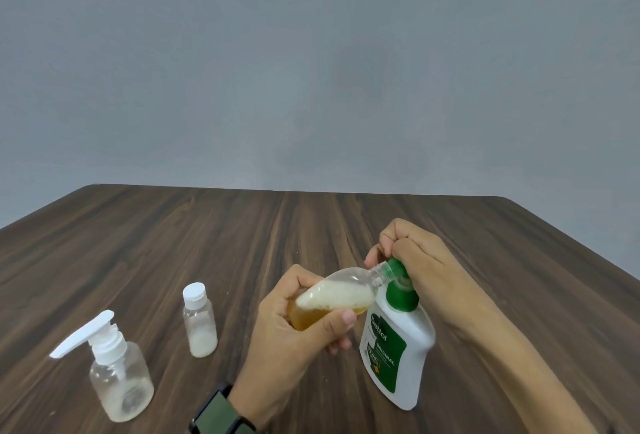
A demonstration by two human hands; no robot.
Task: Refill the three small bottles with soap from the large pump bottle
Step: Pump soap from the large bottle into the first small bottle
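My left hand (298, 336) grips a small clear bottle (343, 291), tilted with its open neck against the nozzle of the large pump bottle. Amber soap and white foam lie inside it. The large white bottle (398, 354) with a green label and green pump top stands on the table. My right hand (415, 260) is curled over its pump head. A small clear bottle with a white flip cap (200, 319) stands to the left, foam at its bottom. Farther left stands a small clear bottle with a white pump (117, 374).
The dark wood-grain table (207, 243) stretches to a plain grey wall. A green watch strap (221, 413) sits on my left wrist near the bottom edge.
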